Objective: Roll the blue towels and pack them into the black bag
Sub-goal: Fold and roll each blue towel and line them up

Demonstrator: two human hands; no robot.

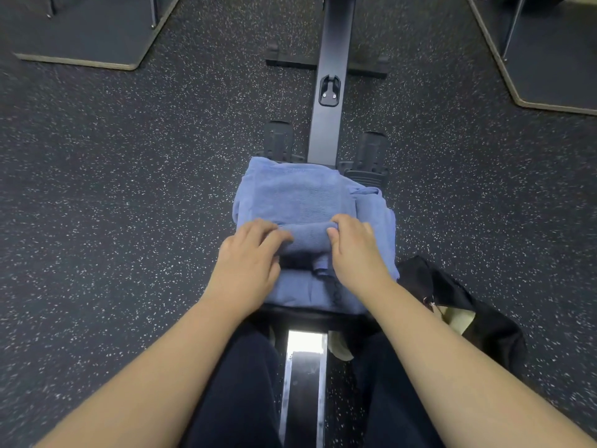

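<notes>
Blue towel [297, 195] half rolled, gripped by left hand [248, 253] and right hand [355, 247]; black bag [468, 318] open, contents unclear.

Two blue towels [292, 195], one black bag [458, 305]

The light is soft, even and rather dim, with a cool bluish cast, and shadows are faint. One hard glare burns white on the shiny metal rail [303, 342] between the person's legs. The wide lens bends the scene, bowing the dark speckled rubber floor [113, 189] and stretching the forearms at the lower corners. The centre is fairly sharp; the edges go soft and smeared.
</notes>
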